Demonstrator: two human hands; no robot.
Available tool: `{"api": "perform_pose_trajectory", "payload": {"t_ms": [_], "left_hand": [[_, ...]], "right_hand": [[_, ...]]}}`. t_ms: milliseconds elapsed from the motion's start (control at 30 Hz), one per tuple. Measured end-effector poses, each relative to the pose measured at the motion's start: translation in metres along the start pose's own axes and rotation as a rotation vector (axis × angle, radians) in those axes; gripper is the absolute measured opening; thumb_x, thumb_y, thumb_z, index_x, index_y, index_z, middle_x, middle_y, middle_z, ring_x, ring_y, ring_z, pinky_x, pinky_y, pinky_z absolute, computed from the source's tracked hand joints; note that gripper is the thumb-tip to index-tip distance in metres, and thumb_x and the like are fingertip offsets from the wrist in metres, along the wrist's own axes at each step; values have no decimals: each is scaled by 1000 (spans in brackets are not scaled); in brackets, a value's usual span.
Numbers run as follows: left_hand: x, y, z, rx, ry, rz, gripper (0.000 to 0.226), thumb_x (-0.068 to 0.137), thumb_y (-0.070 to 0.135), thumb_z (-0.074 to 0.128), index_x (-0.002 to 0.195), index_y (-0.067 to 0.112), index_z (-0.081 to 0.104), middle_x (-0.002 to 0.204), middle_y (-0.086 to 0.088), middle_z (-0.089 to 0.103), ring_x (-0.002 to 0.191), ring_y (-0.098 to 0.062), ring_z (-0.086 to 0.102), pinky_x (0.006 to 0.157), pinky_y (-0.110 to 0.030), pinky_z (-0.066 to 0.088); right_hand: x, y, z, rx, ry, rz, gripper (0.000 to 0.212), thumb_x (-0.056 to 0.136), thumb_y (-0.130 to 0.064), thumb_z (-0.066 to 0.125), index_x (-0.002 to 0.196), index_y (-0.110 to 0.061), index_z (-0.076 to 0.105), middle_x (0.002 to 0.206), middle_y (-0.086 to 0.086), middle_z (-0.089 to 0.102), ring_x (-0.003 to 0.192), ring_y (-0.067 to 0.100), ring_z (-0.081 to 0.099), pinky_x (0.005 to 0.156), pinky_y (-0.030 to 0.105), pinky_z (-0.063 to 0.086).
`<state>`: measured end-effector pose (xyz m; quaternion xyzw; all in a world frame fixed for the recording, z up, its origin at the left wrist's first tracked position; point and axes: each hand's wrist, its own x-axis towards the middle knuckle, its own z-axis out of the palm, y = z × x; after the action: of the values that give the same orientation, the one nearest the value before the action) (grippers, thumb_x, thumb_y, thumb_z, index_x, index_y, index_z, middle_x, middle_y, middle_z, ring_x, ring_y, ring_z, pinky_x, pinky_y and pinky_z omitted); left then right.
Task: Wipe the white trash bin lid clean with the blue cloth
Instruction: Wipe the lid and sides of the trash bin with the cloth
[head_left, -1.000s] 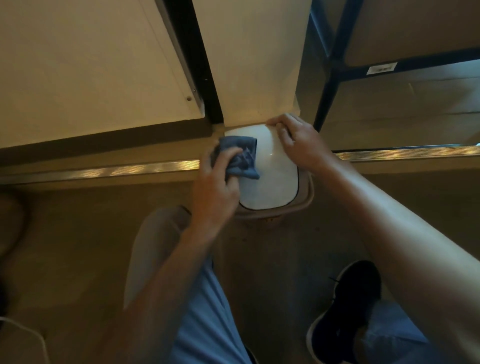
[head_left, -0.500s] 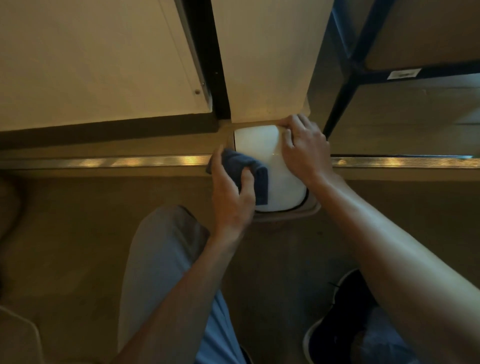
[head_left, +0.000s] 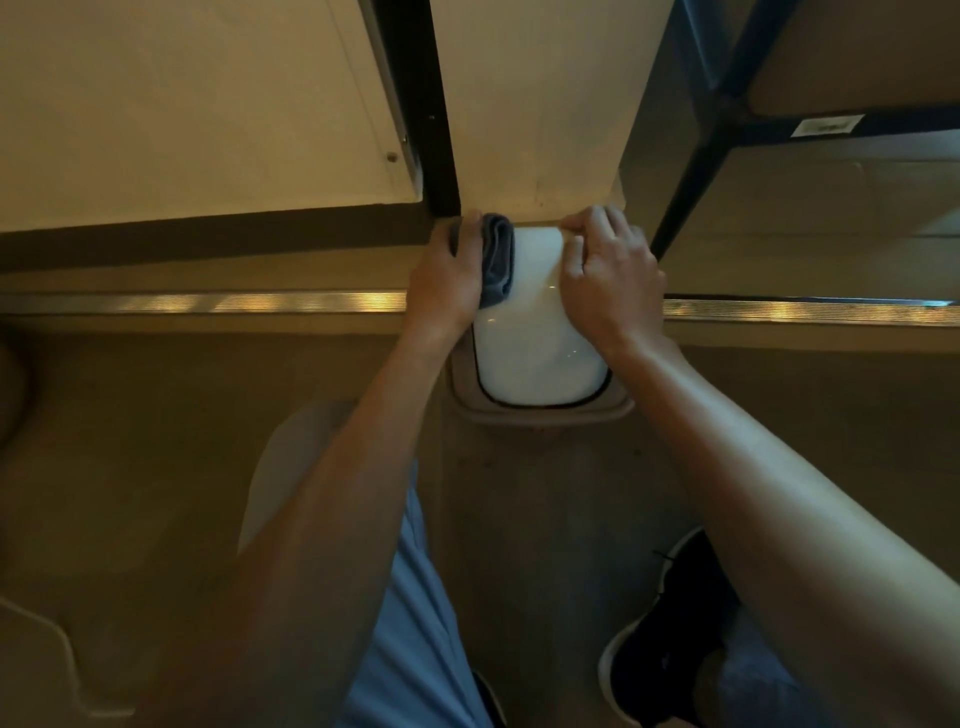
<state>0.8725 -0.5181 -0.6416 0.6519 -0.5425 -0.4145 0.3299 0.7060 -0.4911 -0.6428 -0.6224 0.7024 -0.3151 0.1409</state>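
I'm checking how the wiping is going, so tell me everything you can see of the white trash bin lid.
The white trash bin lid is a smooth, glossy rounded rectangle, plastic by its look, closed and lying flat inside a dark seam and a beige bin rim. Small light glints show on it. Its far end sits against the wall base. The left hand presses the blue cloth onto its far left edge; the right hand rests on its far right side.

— Where does the single view sit?
— On the person's head, angled steeply down and forward, close over the white lid (head_left: 535, 338) and both forearms.
— How wide?
— Wide-angle: floor (head_left: 130, 441), a black shoe (head_left: 670, 639) at bottom right, cabinet fronts (head_left: 182, 104) at top.
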Motion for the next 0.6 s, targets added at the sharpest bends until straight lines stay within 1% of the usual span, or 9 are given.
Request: {"api": "perform_pose_trajectory", "payload": {"t_ms": [67,100,167,233,300,400,467,533,600], "left_hand": [[-26,-13,5,-90,70,41,35,110,49,35,135,30,49,111,11,60,101,-5,61,82,-25,50],[-40,-21,9,-130,95,39,37,110,46,35,140,28,47,117,7,61,105,-7,62,88,-30,53],[-68,-36,17,-131,124,41,47,110,42,35,152,21,38,138,-5,59,123,-19,60,103,-42,51],[-96,-48,26,-73,167,80,54,109,40,36,160,23,28,155,-6,47,140,-19,48,113,-43,45],[-117,-57,33,-45,205,95,55,109,39,36,161,26,22,161,-3,39,146,-16,41,117,-39,41],[-120,-58,33,-109,223,42,51,111,39,34,160,32,24,156,6,43,140,-10,45,114,-30,42],[-105,-51,28,-164,231,9,48,111,42,32,157,31,33,147,10,50,132,-9,50,106,-22,44],[-83,-39,19,-203,199,-22,46,111,44,29,151,26,44,130,3,63,117,-16,60,99,-32,49],[-56,-28,10,-197,148,-35,42,112,42,27,140,24,52,118,0,64,110,-18,61,99,-41,49]], "right_hand": [[1,1,1,2,6,-2,28,103,-29,40,118,-17,61,121,0,61,113,21,55,83,35,43],[1,1,1,4,7,-2,28,103,-29,40,117,-17,61,120,0,61,112,20,55,82,34,41],[1,3,3,13,10,-4,27,103,-30,40,115,-18,61,119,-1,61,110,19,55,80,32,37],[1,4,4,21,17,-15,25,102,-30,40,113,-19,60,117,-2,60,107,17,54,77,31,35],[1,6,4,40,16,-25,25,102,-31,40,112,-19,60,115,-2,60,105,16,54,76,31,35],[0,9,4,59,11,-45,25,102,-31,41,112,-20,60,115,-3,61,105,15,55,78,30,37],[0,11,4,48,11,-59,25,103,-32,41,112,-21,61,116,-4,62,106,15,56,79,30,36],[1,10,4,44,10,-66,25,102,-32,41,112,-22,62,116,-6,63,107,15,56,79,30,36],[1,10,4,44,17,-63,26,102,-32,41,111,-23,64,115,-7,63,107,14,56,79,30,36]]}}
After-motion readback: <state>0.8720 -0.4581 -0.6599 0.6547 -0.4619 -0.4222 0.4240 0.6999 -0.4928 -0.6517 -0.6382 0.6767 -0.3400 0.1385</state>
